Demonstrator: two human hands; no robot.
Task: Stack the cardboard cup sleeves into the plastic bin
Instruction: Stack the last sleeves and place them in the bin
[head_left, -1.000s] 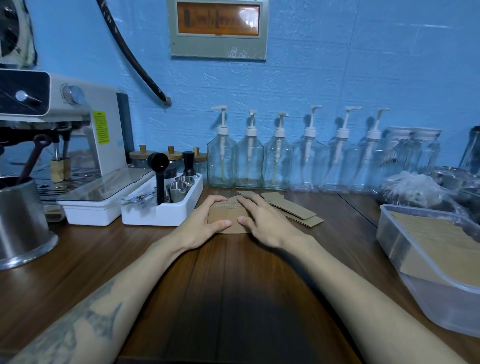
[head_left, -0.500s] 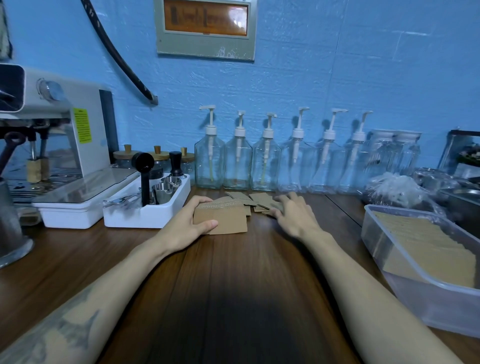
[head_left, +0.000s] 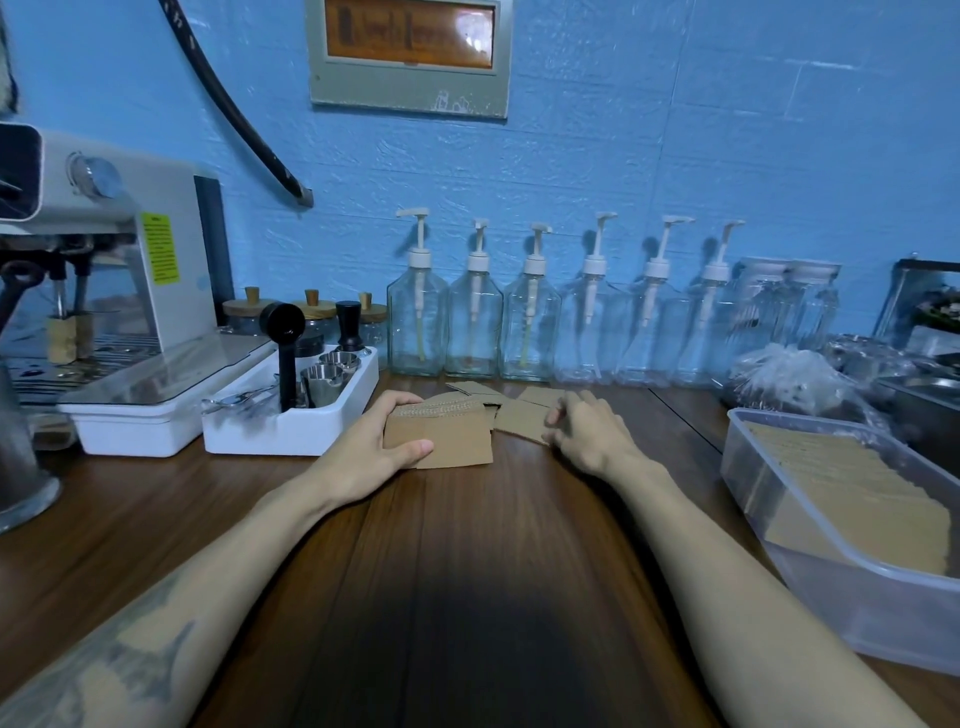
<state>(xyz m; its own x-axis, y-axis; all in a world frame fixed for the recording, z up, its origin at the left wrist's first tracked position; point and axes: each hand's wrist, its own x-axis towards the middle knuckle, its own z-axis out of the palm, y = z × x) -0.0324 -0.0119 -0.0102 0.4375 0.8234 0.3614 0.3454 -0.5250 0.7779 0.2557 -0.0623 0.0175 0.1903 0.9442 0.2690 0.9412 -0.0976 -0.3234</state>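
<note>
A small stack of brown cardboard cup sleeves (head_left: 457, 436) stands on the wooden counter, and my left hand (head_left: 376, 447) grips its left end with thumb in front and fingers behind. Several loose sleeves (head_left: 519, 413) lie flat just to the right. My right hand (head_left: 587, 434) rests on those loose sleeves with its fingers curled over them; whether it grips one I cannot tell. The clear plastic bin (head_left: 831, 587) sits at the right edge, holding a row of stacked sleeves (head_left: 852, 499).
A white tool tray (head_left: 291, 426) with a black scoop and metal cups stands left of the stack, beside an espresso machine (head_left: 104, 291). Glass pump bottles (head_left: 530, 322) line the blue wall. A plastic bag (head_left: 789, 374) lies behind the bin.
My right hand left the stack and moved right onto the loose sleeves. My left hand kept hold of the stack and tipped it up on edge.
</note>
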